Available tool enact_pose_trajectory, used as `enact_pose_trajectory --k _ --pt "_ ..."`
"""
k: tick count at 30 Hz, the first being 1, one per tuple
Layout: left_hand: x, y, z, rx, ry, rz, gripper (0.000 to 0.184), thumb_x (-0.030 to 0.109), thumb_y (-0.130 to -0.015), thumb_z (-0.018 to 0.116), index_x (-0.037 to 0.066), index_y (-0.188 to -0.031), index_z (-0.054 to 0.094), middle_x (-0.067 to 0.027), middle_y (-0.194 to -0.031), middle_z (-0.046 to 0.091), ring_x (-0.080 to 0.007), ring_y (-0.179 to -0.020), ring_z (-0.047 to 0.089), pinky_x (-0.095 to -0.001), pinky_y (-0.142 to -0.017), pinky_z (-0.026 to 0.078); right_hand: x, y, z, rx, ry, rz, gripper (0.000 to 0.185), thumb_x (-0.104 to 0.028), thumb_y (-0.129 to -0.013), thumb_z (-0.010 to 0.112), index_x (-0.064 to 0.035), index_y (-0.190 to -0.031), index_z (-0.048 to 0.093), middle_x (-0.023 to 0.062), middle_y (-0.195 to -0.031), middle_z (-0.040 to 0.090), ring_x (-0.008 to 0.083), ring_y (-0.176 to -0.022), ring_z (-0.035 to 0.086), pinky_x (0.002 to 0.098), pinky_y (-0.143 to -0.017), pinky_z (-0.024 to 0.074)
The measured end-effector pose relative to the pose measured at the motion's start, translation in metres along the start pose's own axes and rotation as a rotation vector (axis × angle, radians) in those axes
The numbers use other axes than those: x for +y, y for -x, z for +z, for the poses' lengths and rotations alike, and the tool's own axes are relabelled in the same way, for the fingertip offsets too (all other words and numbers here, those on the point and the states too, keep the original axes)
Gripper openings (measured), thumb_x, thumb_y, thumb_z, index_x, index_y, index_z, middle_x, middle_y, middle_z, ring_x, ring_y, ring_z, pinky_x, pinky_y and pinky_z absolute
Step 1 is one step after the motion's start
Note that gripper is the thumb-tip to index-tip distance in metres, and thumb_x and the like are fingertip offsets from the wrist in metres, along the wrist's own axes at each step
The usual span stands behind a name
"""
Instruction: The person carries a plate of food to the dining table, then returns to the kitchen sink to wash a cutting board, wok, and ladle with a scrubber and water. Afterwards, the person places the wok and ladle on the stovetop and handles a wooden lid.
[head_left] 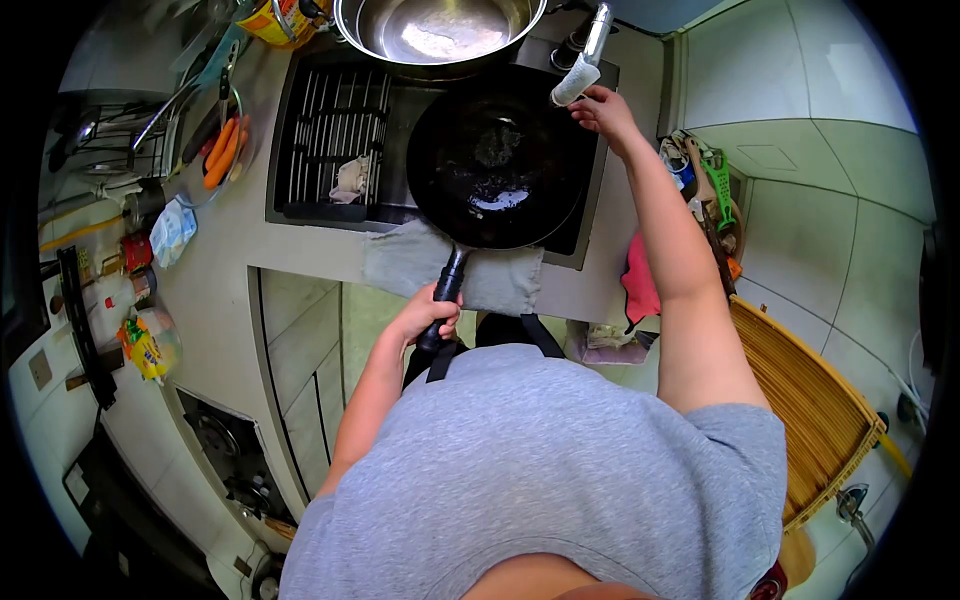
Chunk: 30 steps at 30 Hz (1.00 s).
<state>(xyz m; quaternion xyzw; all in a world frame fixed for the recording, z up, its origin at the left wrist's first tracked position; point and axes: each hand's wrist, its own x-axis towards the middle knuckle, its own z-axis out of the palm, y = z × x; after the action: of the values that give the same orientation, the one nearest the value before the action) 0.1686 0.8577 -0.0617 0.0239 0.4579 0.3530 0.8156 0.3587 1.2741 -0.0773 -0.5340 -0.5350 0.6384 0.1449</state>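
Note:
My left hand (430, 314) is wrapped round the black handle (453, 275) of a dark wok (498, 160). The wok sits over the sink (590, 215), and a little water shines on its bottom. At the upper right, my right hand (606, 112) has its fingers bent against the end of the faucet (585, 70), whose tip has a whitish wrap. No stream of water can be made out. Under the wok handle, a grey cloth (410, 262) lies over the counter's front edge.
Behind the wok stands a large steel pot (440, 35). A black rack (335, 130) holding a crumpled pale cloth fills the sink's left side. Carrots (222, 150) lie in a clear bowl on the left. A pink cloth (640, 280) and a woven basket (810, 410) are on the right.

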Motion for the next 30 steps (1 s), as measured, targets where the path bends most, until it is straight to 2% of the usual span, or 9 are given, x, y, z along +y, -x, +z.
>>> enact_pose_trajectory --k 2,4,7,11,13,17,20,27,30 --pt "0.002 0.001 0.001 -0.004 -0.008 -0.002 0.023 -0.001 -0.075 0.056 0.003 -0.096 0.047 -0.0056 -0.062 0.050 -0.0134 -0.046 0.047 -0.0303 -0.047 0.041 0.006 -0.017 -0.004 -0.024 -0.027 0.032 0.025 -0.010 -0.082 0.063 -0.0075 -0.107 0.065 0.0057 -0.092 0.070 0.0115 -0.074 0.065 0.0253 -0.065 0.0518" --pt "0.001 0.001 0.001 -0.002 -0.007 -0.003 0.023 -0.001 -0.075 0.056 0.003 -0.096 0.047 -0.0055 -0.062 0.050 -0.0134 -0.046 0.046 -0.0302 -0.047 0.041 0.010 -0.025 -0.004 0.117 0.512 -0.167 0.031 -0.010 -0.080 0.065 -0.0034 -0.110 0.062 0.0061 -0.090 0.069 0.0143 -0.069 0.064 0.0254 -0.064 0.0505" --pt "0.001 0.000 0.003 0.002 0.002 0.004 0.022 0.000 -0.076 0.056 0.003 -0.096 0.047 -0.0054 -0.062 0.050 -0.0132 -0.046 0.046 -0.0303 -0.047 0.041 0.014 -0.030 -0.008 0.215 0.890 -0.368 0.034 -0.009 -0.072 0.066 -0.0044 -0.105 0.066 0.0114 -0.095 0.071 0.0218 -0.072 0.068 0.0317 -0.065 0.0530" --pt "-0.001 0.001 0.004 0.004 0.004 0.024 0.022 0.001 -0.076 0.057 0.003 -0.095 0.047 -0.0052 -0.062 0.050 -0.0129 -0.046 0.047 -0.0303 -0.047 0.042 -0.010 -0.003 -0.002 0.003 0.762 -0.302 0.042 -0.010 -0.073 0.065 -0.0033 -0.115 0.064 0.0144 -0.095 0.071 0.0255 -0.078 0.070 0.0344 -0.067 0.0541" --pt "-0.002 0.000 0.004 0.008 -0.008 0.025 0.022 0.001 -0.076 0.057 0.003 -0.095 0.047 -0.0052 -0.062 0.050 -0.0128 -0.046 0.047 -0.0302 -0.046 0.042 -0.007 -0.038 -0.017 0.232 0.481 -0.098 0.051 -0.014 -0.075 0.065 -0.0035 -0.125 0.059 0.0178 -0.099 0.070 0.0268 -0.086 0.071 0.0370 -0.074 0.0543" --pt "-0.003 0.000 0.002 0.012 -0.021 0.030 0.022 0.001 -0.076 0.057 0.003 -0.095 0.047 -0.0051 -0.062 0.050 -0.0127 -0.046 0.047 -0.0298 -0.046 0.043 -0.026 -0.089 -0.044 0.551 0.434 -0.289 0.056 -0.019 -0.078 0.063 -0.0042 -0.131 0.054 0.0195 -0.104 0.069 0.0303 -0.091 0.069 0.0420 -0.082 0.0528" --pt "-0.003 0.000 0.004 0.018 -0.013 0.026 0.022 0.000 -0.076 0.056 0.003 -0.096 0.047 -0.0056 -0.062 0.050 -0.0132 -0.045 0.047 -0.0296 -0.045 0.041 -0.011 -0.139 -0.072 0.398 0.174 -0.506 0.056 -0.008 -0.079 0.062 -0.0022 -0.133 0.051 0.0089 -0.113 0.064 0.0172 -0.096 0.062 0.0300 -0.081 0.0514" --pt "-0.002 0.003 0.009 0.033 -0.026 0.043 0.023 -0.002 -0.076 0.055 0.002 -0.097 0.046 -0.0061 -0.062 0.050 -0.0136 -0.046 0.047 -0.0297 -0.045 0.041 -0.006 -0.154 -0.078 0.269 0.049 -0.561 0.050 -0.009 -0.079 0.061 -0.0043 -0.128 0.058 0.0039 -0.105 0.064 0.0151 -0.093 0.059 0.0270 -0.086 0.0458" --pt "-0.001 0.005 0.014 0.017 -0.005 0.063 0.022 0.001 -0.076 0.057 0.003 -0.095 0.047 -0.0055 -0.063 0.051 -0.0128 -0.047 0.048 -0.0307 -0.047 0.044 -0.017 -0.105 -0.061 0.387 0.310 -0.615 0.049 -0.012 -0.081 0.059 -0.0044 -0.129 0.057 0.0099 -0.112 0.067 0.0239 -0.094 0.063 0.0330 -0.087 0.0483"
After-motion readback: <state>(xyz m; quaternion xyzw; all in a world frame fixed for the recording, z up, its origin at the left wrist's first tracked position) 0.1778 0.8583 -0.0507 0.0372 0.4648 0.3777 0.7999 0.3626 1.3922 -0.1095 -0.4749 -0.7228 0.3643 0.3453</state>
